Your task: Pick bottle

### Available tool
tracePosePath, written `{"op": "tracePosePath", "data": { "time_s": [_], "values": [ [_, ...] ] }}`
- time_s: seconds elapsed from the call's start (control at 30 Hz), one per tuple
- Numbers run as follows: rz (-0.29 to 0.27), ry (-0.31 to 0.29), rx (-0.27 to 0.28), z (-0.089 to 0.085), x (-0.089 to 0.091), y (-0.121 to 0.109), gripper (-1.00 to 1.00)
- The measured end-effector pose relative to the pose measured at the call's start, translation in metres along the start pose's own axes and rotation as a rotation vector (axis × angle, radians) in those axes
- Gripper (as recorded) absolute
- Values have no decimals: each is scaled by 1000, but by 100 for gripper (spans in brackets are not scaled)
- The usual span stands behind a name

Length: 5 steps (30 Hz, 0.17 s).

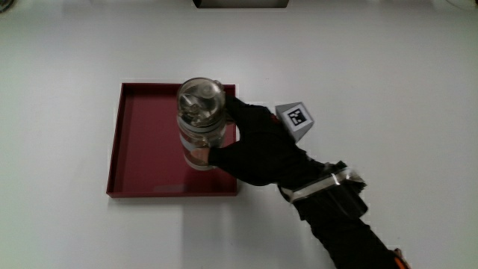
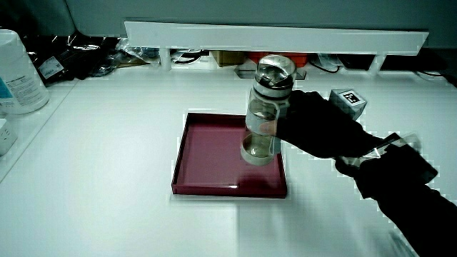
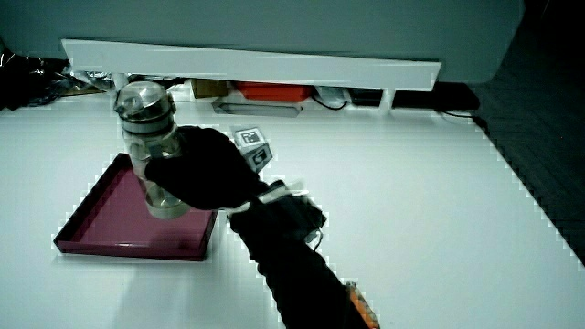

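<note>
A clear bottle (image 1: 200, 104) with a silvery lid stands upright in the dark red tray (image 1: 149, 149), close to the tray wall nearest the hand. The gloved hand (image 1: 254, 146) is wrapped around the bottle's side, fingers curled onto its body, with the patterned cube (image 1: 296, 118) on its back. Both side views show the bottle (image 2: 265, 114) (image 3: 146, 137) gripped at mid-height by the hand (image 2: 314, 128) (image 3: 201, 174) over the tray (image 2: 207, 160) (image 3: 101, 215). I cannot tell whether the bottle's base rests on the tray floor.
A low white partition (image 2: 271, 36) runs along the table's edge farthest from the person, with cables and boxes under it. A white container (image 2: 18, 71) stands at the table's edge in a side view.
</note>
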Motion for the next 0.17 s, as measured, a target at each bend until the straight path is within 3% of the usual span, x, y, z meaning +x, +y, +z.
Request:
{"op": "tracePosePath", "data": {
  "time_s": [0.17],
  "values": [
    [-14, -38, 3, 17, -23, -16, 100]
  ]
}}
